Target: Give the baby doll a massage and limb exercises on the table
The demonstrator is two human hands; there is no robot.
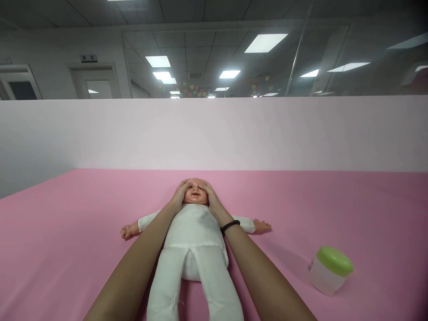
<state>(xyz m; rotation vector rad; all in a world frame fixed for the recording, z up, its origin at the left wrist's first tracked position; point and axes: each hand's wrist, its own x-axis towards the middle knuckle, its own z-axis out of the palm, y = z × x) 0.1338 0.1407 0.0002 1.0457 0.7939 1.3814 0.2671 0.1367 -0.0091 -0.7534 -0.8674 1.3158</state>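
Observation:
A baby doll (195,227) with a white cloth body lies on its back, its head at the far end and its arms spread wide. My left hand (179,195) cups the left side of the doll's head, fingers curved against it near the eye. On the other side my right hand (213,197) holds the head in the same way, with a black coiled band (230,226) at the wrist. Between the hands the doll's nose, mouth and chin show; its eyes are partly covered. Both forearms reach over the doll's arms.
The doll lies on a pink surface (83,249). To the right stands a clear jar (324,277) with a green lid (335,261). A low white wall (214,133) runs along the back, with glass panels above it.

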